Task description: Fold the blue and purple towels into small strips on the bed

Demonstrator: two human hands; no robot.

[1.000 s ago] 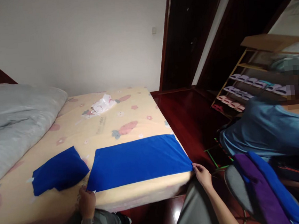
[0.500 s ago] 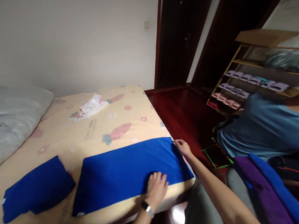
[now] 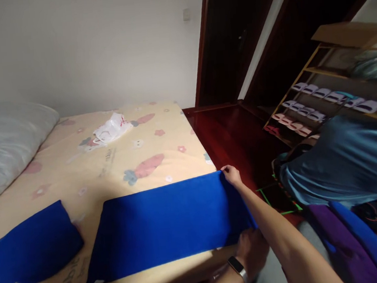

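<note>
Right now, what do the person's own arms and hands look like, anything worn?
Both forearms are bare, no sleeves showing. The left hand has a dark smartwatch with a pale face on its wrist. The right hand wears nothing, no gloves or rings visible.

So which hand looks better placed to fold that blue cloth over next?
Probably the right hand: it pinches the blue cloth's far right corner. The left hand sits at the near corner, partly hidden under the forearm.

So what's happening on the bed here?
A person is handling a blue cloth spread flat near the edge of the bed. The right hand pinches its far right corner, and the left hand, wearing a watch, grips the near right corner. Another folded blue cloth lies to the left. A second person in a blue shirt bends nearby.
</note>
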